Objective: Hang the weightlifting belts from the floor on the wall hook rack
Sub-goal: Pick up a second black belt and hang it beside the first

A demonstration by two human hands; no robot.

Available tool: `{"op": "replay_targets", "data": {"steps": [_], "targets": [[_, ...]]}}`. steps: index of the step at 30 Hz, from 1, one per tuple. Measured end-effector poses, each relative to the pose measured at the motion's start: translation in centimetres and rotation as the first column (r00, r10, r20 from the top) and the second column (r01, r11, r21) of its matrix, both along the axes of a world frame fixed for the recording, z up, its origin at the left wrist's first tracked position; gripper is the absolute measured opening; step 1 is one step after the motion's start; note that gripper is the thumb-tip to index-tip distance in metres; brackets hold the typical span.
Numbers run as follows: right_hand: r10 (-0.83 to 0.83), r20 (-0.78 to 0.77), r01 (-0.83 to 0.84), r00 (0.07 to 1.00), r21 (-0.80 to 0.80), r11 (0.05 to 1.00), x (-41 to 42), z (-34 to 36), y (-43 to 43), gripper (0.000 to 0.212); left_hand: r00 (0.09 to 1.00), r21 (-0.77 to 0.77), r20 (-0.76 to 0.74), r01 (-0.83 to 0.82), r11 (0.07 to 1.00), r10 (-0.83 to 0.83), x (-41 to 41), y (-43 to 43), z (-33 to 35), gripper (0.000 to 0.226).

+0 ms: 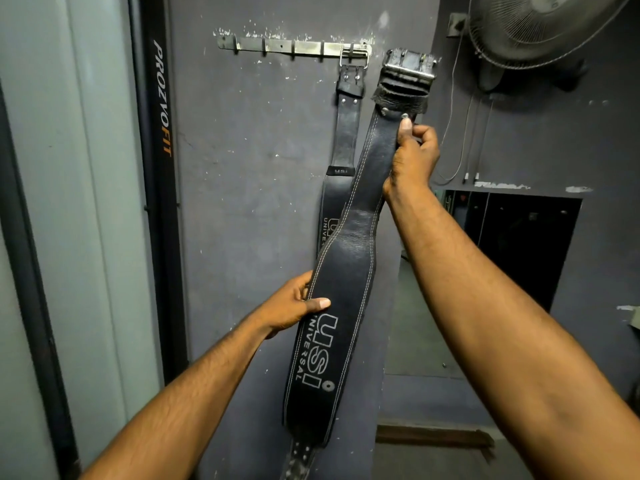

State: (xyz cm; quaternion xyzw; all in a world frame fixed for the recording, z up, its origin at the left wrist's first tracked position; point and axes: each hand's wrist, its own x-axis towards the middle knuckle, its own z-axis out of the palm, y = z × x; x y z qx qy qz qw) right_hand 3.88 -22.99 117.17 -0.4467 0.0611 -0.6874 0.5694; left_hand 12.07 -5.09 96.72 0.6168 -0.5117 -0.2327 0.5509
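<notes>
Against grey wall, both hands clamped around belt.

Held belt before hung belt; hook rack above; fan right.

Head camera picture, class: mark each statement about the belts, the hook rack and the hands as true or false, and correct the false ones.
1. One belt already hangs from the hook rack. True.
2. The right hand grips the held belt just below its buckle. True.
3. The left hand is empty. False: it holds the held belt's wide middle.
4. The held belt's buckle sits on a hook. False: it is off the rack's right end.
5. A fan is at upper right. True.
</notes>
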Motion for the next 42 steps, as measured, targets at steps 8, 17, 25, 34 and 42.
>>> {"op": "replay_targets", "data": {"steps": [8,17,25,34,42], "targets": [[0.032,-0.063,-0.032,0.997,-0.007,0.999,0.5,-1.9,0.5,0.02,0.992,0.007,0.013,-0.126,0.992,0.126,-0.2,-0.1,-2.0,0.037],[0.252,-0.141,-0.268,0.957,-0.11,0.957,1.5,-6.8,2.2,0.015,0.964,-0.428,-0.125,-0.268,0.863,0.237,-0.9,-2.7,13.3,0.021],[0.356,-0.211,-0.39,0.91,-0.149,0.909,-0.2,-8.6,2.3,0.014,0.98,-0.486,-0.002,-0.175,0.857,0.199,-0.5,-3.1,19.1,0.037],[0.486,-0.272,-0.527,0.83,-0.103,0.843,-2.4,-9.8,1.5,0.009,0.946,-0.532,0.0,-0.275,0.801,0.325,-0.2,-3.8,20.0,0.032],[0.521,-0.458,-0.612,0.72,-0.067,0.788,-3.3,-10.7,0.1,0.011,0.819,-0.584,-0.406,-0.573,0.575,0.404,-1.4,-7.4,19.7,0.022]]}}
